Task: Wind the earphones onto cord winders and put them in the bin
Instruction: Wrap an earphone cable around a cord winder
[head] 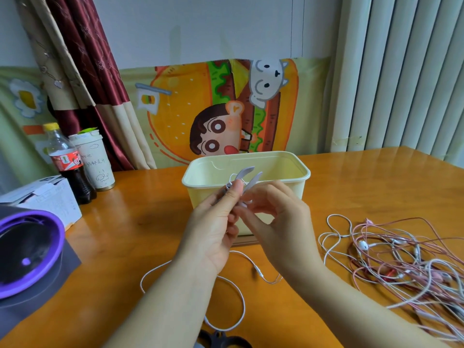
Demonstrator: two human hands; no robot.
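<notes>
far left, a cola bottle (66, 162) and a paper cup (96, 162) stand well apart from the work. your left hand (213, 229) pinches the cord winder (247, 175) between thumb and fingers, with the earbud end of the white earphone (241, 295) caught in the same pinch. its two prongs stick up in front of the bin (198, 183). most of that cord lies slack on the table below your wrists, so i judge winding has barely begun. what shows of the bin's inside holds nothing. your right hand (283, 217) has its fingers curled, tips closed on the winder's lower end. far right, a tangled pile of earphones (401, 259) waits, so nearly the whole task looks left.
</notes>
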